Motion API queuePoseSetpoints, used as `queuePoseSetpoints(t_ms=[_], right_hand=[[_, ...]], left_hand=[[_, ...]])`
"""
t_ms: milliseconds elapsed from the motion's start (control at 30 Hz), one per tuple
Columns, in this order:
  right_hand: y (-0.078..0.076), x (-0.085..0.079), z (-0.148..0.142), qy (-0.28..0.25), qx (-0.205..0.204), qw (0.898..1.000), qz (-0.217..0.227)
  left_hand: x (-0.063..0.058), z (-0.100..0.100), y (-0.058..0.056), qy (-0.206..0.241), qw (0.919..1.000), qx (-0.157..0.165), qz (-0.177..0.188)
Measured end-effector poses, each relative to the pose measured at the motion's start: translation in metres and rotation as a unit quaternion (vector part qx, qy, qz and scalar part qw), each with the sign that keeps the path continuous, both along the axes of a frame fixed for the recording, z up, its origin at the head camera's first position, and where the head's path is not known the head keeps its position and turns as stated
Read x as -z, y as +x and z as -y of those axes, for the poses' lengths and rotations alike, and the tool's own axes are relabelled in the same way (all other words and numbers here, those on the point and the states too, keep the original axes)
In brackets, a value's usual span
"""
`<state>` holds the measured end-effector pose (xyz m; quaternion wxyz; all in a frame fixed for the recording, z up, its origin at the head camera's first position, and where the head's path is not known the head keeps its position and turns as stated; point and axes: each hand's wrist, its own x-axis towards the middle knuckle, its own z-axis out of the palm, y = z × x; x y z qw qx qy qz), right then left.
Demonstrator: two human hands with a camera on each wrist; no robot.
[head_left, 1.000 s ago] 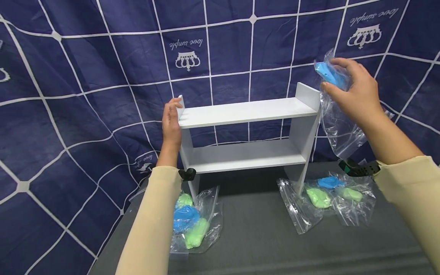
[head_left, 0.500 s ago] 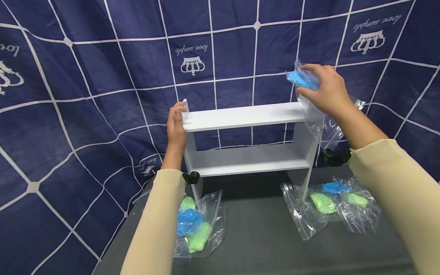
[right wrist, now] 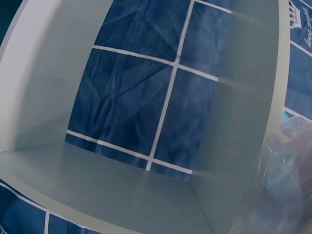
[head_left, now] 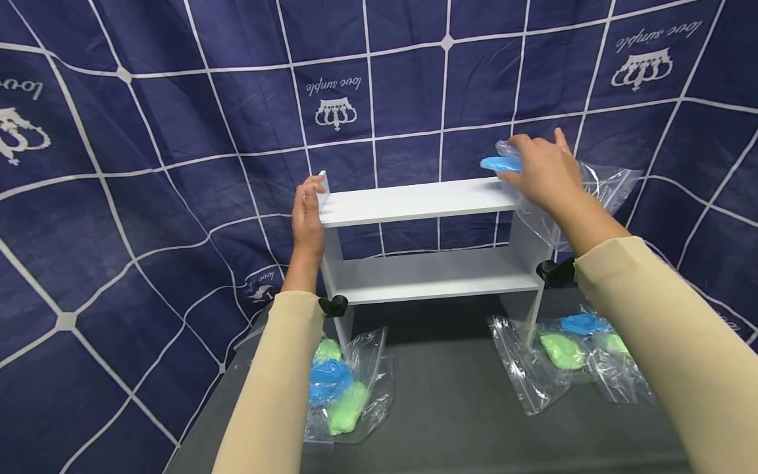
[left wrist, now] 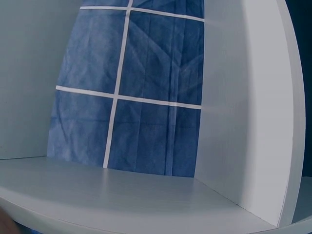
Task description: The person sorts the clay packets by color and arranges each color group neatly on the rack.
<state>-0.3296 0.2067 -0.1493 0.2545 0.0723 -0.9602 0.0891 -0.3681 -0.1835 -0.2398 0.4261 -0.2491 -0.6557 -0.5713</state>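
Note:
A white two-tier shelf (head_left: 408, 203) stands on the dark table. My left hand (head_left: 307, 220) grips the top of its left side panel, fingers bent over the edge. Above the right end of the top board, my right hand (head_left: 547, 172) pinches a clear zip bag (head_left: 610, 187) with a soft blue lump (head_left: 497, 164) inside. The bag's loose end hangs behind the wrist and hides the right side panel's top. In the right wrist view, the blurred bag (right wrist: 285, 190) shows beside the shelf wall. The left wrist view shows the shelf's inner boards (left wrist: 122, 192).
On the table (head_left: 438, 408), zip bags with green lumps (head_left: 348, 408) and a blue lump (head_left: 329, 382) lie by the shelf's left foot. More bags with green (head_left: 561, 351) and blue lumps (head_left: 583, 323) lie by its right foot. A blue checked cloth (head_left: 408, 79) hangs behind.
My right hand has moved left and down with the bag, from beyond the shelf's right side to just over the top board. The left hand keeps its place on the panel.

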Motion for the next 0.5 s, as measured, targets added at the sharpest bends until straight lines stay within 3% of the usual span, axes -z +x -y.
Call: queuePoseSetpoints(t_ms=[133, 233, 400, 500], right_hand=[[-0.001, 0.003, 0.003, 0.017, 0.005, 1.000, 0.018], [-0.001, 0.007, 0.007, 0.028, 0.002, 0.999, 0.037], [-0.003, 0.016, 0.011, -0.008, -0.002, 0.998, 0.063], [-0.004, 0.018, 0.012, -0.037, -0.004, 0.997, 0.069]], left_hand=[[-0.002, -0.003, 0.005, 0.006, 1.0000, 0.005, -0.002], [-0.008, -0.007, 0.018, 0.005, 0.9999, 0.012, -0.001], [-0.015, -0.011, 0.035, 0.003, 0.9999, 0.015, 0.002], [-0.012, -0.007, 0.025, 0.010, 0.9999, 0.011, -0.003]])
